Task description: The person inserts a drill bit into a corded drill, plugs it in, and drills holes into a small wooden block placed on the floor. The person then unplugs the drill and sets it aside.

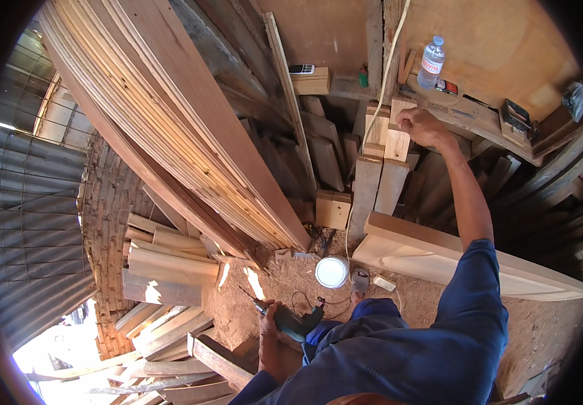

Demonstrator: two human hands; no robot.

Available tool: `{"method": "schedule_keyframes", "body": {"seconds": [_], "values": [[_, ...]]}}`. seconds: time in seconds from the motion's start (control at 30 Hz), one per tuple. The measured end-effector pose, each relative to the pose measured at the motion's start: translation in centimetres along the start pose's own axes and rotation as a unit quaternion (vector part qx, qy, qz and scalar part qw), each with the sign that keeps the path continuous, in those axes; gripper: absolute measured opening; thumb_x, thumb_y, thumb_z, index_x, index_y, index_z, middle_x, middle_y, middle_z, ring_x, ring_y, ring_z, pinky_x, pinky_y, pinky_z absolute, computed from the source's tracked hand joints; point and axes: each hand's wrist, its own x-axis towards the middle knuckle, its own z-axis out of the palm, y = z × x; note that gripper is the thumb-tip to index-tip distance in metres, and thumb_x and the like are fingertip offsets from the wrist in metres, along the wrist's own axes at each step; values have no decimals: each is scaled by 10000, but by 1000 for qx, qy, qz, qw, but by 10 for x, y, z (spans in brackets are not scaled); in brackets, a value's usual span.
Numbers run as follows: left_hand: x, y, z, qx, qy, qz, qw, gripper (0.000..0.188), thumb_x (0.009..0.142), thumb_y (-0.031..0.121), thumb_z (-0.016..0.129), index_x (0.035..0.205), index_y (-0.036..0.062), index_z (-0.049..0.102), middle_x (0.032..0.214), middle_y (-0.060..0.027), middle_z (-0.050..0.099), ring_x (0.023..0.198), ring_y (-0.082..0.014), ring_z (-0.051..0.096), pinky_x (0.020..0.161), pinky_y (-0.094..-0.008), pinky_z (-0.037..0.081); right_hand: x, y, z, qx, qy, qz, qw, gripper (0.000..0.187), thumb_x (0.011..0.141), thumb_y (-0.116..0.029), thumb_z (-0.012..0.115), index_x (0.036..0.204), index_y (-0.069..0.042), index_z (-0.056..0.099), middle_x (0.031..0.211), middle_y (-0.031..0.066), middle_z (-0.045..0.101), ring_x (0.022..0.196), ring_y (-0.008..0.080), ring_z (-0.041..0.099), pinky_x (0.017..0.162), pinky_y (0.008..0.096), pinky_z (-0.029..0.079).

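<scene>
My left hand [268, 321] is closed around the front of a dark green power drill [295, 325], whose bit points up and to the left over the floor. My right arm reaches far forward. At its end my right hand [422, 127], fingers curled together, is at the top of some upright pale wooden boards [397, 140]; whatever it may pinch is too small to make out. A pale cord [372, 125] hangs down beside those boards. To the right of them, a wooden ledge [470, 111] carries a clear water bottle [430, 64] and a small red and black pack [447, 87].
Tall planks [190, 128] lean at the left, above stacked timber offcuts [170, 266]. A white bucket [332, 272] and a white power strip [384, 283] sit on the sawdust-covered floor. A thick pale panel [453, 260] lies at the right. A mobile phone [301, 69] rests on a wood block.
</scene>
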Motion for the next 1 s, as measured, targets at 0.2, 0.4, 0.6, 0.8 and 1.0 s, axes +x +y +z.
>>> {"method": "schedule_keyframes", "body": {"seconds": [0.2,0.4,0.6,0.8,1.0], "values": [[-5,-11,5,40,-33,-16,999,373,845,153,721,1156,48,544,980,-157,681,852,-288,673,744,-431,590,41,57,46,-136,148,79,976,264,914,-181,578,1146,-142,698,1204,144,675,1122,336,614,1020,489,446],[-27,-33,7,77,-12,-55,995,209,821,110,725,1003,55,639,926,-104,683,805,-220,669,713,-372,577,103,87,45,-133,146,225,954,306,927,-299,530,1179,-252,697,1326,97,626,1221,299,574,1100,537,356],[-49,-50,-8,58,5,-85,995,213,844,109,721,1023,52,621,933,-125,701,820,-259,696,716,-419,607,178,163,92,-140,127,196,962,306,902,-378,532,1155,-303,687,1313,17,635,1234,308,572,1104,524,340],[-58,-34,16,50,35,-88,994,215,845,117,725,1021,37,630,927,-130,705,799,-272,706,715,-418,612,203,183,101,-110,115,204,966,405,839,-354,593,1230,-266,656,1387,90,587,1350,345,473,1160,466,302],[-46,-22,31,141,97,-88,981,234,847,150,723,1021,4,664,907,-113,703,781,-247,707,696,-390,605,202,213,105,-96,168,179,965,436,892,-319,521,1307,-228,622,1407,124,566,1352,331,476,1167,483,286]]}}
